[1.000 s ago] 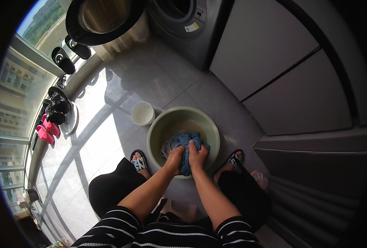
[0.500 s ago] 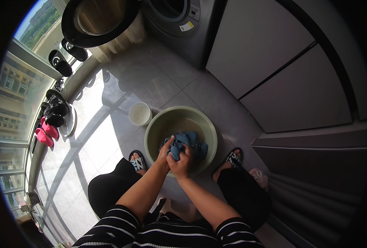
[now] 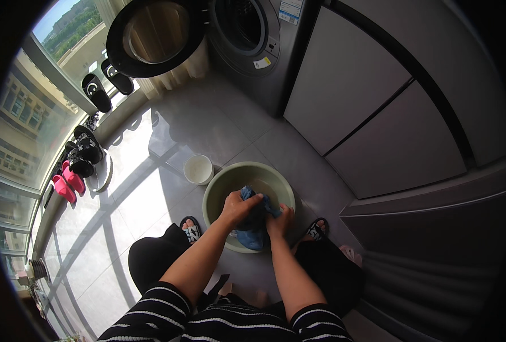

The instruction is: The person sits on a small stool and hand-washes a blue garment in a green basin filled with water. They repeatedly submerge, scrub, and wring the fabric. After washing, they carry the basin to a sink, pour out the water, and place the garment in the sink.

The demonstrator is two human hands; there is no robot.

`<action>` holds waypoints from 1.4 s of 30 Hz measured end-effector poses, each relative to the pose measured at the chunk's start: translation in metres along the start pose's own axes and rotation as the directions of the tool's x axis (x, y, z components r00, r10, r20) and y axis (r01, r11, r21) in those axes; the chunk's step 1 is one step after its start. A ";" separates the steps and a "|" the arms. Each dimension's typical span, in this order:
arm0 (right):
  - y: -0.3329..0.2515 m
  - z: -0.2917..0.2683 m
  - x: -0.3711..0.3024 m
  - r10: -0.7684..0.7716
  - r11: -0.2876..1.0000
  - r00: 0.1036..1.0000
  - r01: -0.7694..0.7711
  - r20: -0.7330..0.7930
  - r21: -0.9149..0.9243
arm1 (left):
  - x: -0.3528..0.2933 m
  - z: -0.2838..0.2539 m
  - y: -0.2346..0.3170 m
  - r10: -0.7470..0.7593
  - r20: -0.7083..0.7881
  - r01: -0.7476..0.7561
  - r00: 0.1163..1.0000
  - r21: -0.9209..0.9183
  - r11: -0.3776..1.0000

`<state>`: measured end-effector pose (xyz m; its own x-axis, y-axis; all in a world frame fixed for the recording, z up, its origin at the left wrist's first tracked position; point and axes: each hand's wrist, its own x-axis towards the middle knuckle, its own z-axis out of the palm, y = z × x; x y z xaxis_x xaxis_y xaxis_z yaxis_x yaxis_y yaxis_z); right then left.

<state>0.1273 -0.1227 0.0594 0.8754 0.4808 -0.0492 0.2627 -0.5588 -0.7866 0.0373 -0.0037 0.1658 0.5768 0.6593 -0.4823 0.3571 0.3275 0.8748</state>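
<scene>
A wet blue cloth, perhaps a garment, hangs bunched between my hands over a pale green basin. My left hand is closed on its upper left part, thumb laid across the top. On the other side my right hand grips a fold of the same cloth near the basin's right rim. Murky water shows in the far part of the basin. The lower end of the cloth drops toward the near rim, between my forearms.
A small white bucket stands at the basin's far left. Ahead is a washing machine with its round door swung open. Grey cabinets stand at the right. Shoes and slippers, including pink ones, line the window ledge.
My hands have moved apart, the right one to the right, and the cloth between them is now spread, its end hanging nearer me. The view has tilted slightly upward.
</scene>
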 end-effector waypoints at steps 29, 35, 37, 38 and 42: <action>-0.159 -0.170 0.017 -0.073 0.373 0.816 -0.510 0.573 0.775 | -0.097 -0.043 0.085 0.290 -0.118 -0.310 0.950 -0.227 0.923; -0.161 -0.179 0.032 -0.243 0.490 0.732 -0.473 0.636 0.732 | -0.085 -0.065 0.102 0.374 -0.017 -0.288 0.927 -0.671 0.683; -0.171 -0.184 0.028 -0.320 0.462 0.716 -0.454 0.621 0.762 | -0.082 -0.064 0.105 0.389 0.031 -0.223 0.921 -0.776 0.590; -0.177 -0.187 0.024 -0.332 0.433 0.719 -0.459 0.611 0.776 | -0.081 -0.062 0.105 0.396 0.057 -0.182 0.916 -0.822 0.540; -0.175 -0.170 0.014 -0.245 0.287 0.838 -0.418 0.488 0.862 | -0.068 -0.038 0.089 0.314 0.092 -0.058 0.945 -0.897 0.438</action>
<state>0.1627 -0.1334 0.3007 0.4710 0.8695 -0.1484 -0.6402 0.2212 -0.7356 0.0021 0.0058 0.2786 0.7248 0.6636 -0.1855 -0.5362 0.7122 0.4530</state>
